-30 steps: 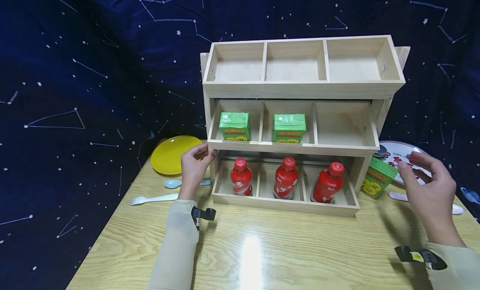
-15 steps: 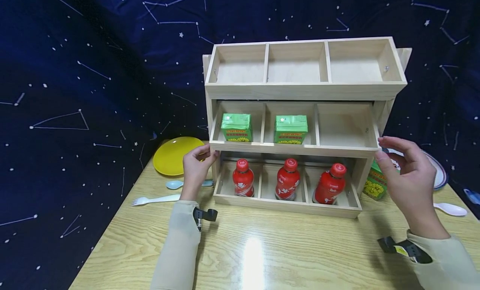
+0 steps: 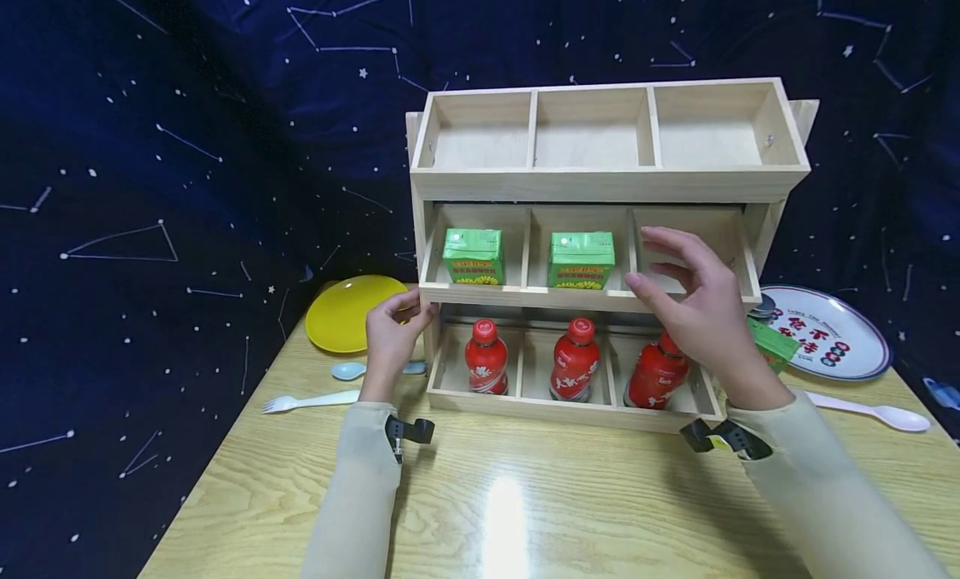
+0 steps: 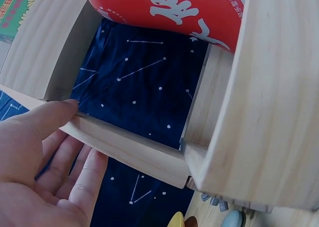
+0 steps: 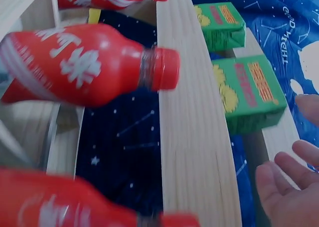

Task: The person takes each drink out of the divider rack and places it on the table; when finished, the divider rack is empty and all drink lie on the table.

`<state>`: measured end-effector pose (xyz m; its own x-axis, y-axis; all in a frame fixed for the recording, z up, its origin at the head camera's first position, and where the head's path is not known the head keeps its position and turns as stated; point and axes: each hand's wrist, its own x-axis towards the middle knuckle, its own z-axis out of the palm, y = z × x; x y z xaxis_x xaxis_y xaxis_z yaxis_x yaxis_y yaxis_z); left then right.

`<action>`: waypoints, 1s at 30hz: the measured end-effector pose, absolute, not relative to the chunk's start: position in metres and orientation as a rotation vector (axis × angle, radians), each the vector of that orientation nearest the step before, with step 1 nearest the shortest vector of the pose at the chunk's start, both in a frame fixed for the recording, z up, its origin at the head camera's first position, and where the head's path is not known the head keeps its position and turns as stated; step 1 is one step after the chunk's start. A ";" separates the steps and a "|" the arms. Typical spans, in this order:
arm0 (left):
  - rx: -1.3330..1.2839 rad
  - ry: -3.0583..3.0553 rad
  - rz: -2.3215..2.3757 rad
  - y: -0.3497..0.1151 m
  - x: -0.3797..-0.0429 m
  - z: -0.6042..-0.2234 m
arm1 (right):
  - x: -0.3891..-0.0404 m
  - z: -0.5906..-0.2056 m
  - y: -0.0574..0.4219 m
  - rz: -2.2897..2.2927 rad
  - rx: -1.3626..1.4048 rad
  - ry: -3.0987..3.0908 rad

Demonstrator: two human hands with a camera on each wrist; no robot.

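A three-tier wooden shelf [image 3: 600, 183] stands on the table. My left hand [image 3: 393, 337] grips its left side upright; in the left wrist view the thumb lies on one face and the fingers on another. My right hand [image 3: 705, 312] hovers before the right compartment of the middle tier, fingers loosely bent, holding nothing. Nearest to it is a green drink carton [image 3: 581, 262] in the middle compartment; another green carton [image 3: 474, 258] occupies the left one. The bottom tier holds three red bottles, left [image 3: 487, 358], centre [image 3: 575, 361] and right [image 3: 656, 377], the last partly covered by my right hand.
Right of the shelf, a third green carton [image 3: 776, 344] is partly hidden by my arm, beside a white patterned plate [image 3: 862, 333] and a pale spoon [image 3: 892, 416]. On the left lie a yellow plate [image 3: 345, 312], a blue spoon [image 3: 348, 370] and a white fork [image 3: 307, 401].
From the right of the shelf, my right hand has moved left, past the shelf's right edge, to the front of the middle tier. The left hand has stayed on the upright.
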<state>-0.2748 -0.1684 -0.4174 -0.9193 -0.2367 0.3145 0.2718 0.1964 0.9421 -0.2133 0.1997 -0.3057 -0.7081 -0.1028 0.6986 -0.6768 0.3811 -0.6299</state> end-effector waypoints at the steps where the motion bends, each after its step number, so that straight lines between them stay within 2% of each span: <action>1: -0.034 -2.086 -1.773 -0.168 -0.275 -0.417 | -0.218 -0.307 0.197 1.319 0.665 -2.111; 9: -0.023 -2.099 -1.786 -0.168 -0.273 -0.416 | -0.235 -0.306 0.178 1.253 0.625 -2.383; 16: -0.022 -2.104 -1.786 -0.168 -0.273 -0.415 | -0.242 -0.306 0.174 1.205 0.629 -2.380; 30: -0.032 -2.094 -1.798 -0.170 -0.273 -0.417 | -0.226 -0.288 0.167 1.225 0.719 -2.050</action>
